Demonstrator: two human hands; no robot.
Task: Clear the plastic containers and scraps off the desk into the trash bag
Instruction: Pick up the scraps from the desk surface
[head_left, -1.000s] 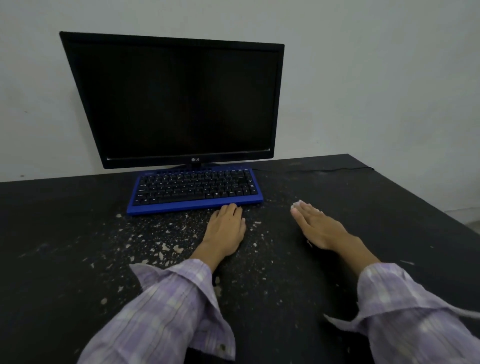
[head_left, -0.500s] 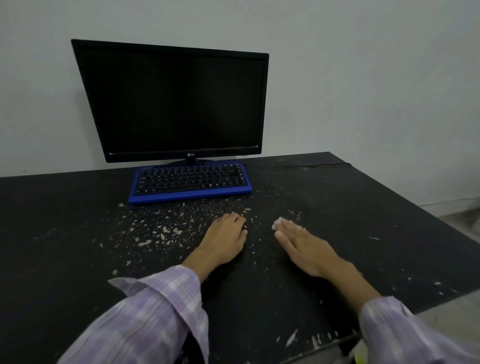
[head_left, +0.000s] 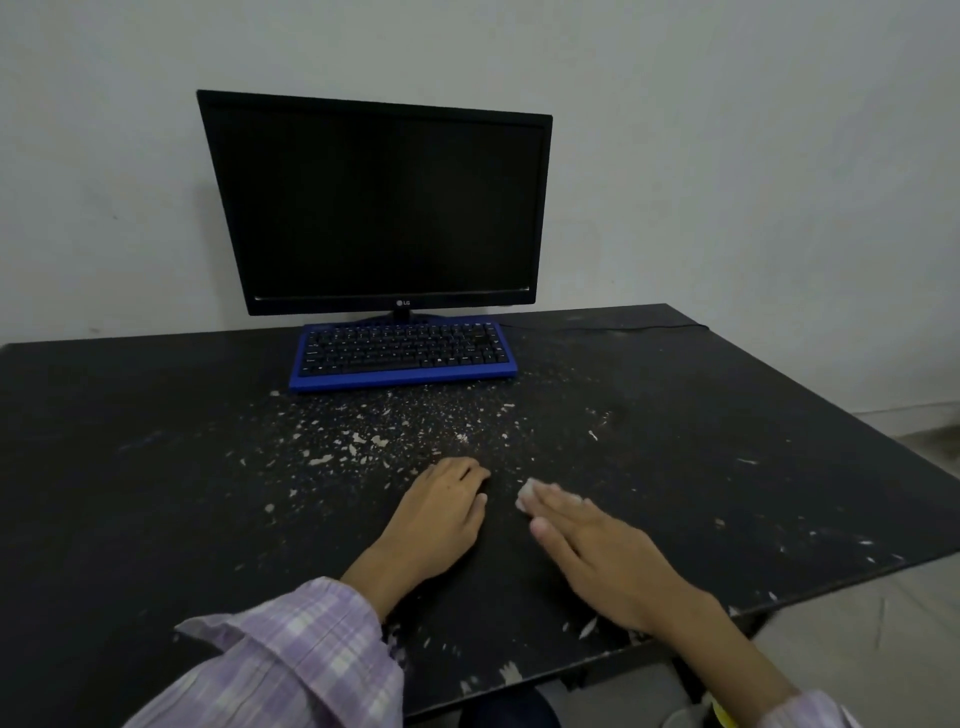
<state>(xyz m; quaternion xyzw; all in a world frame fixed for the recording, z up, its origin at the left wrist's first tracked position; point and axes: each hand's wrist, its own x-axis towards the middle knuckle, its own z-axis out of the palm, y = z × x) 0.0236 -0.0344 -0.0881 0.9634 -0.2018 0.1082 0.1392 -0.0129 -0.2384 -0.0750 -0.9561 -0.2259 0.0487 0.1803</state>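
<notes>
Pale scraps and crumbs (head_left: 363, 441) lie scattered across the black desk (head_left: 156, 467), thickest in front of the keyboard. My left hand (head_left: 441, 514) rests palm down on the desk with its fingers curled together, holding nothing that I can see. My right hand (head_left: 597, 551) lies flat beside it, fingers extended and slightly blurred, edge against the desk. A small white scrap (head_left: 525, 492) sits at its fingertips. No plastic container or trash bag shows.
A blue-framed keyboard (head_left: 402, 356) lies at the back of the desk below a dark monitor (head_left: 379, 202). A thin cable (head_left: 623, 328) runs along the far right. The desk's near edge (head_left: 675, 631) slants across the lower right, with more scraps along it.
Both hands have slid back along the desk toward me and away from the keyboard, the white scrap staying at my right fingertips. The view has pulled back, showing the desk's near edge.
</notes>
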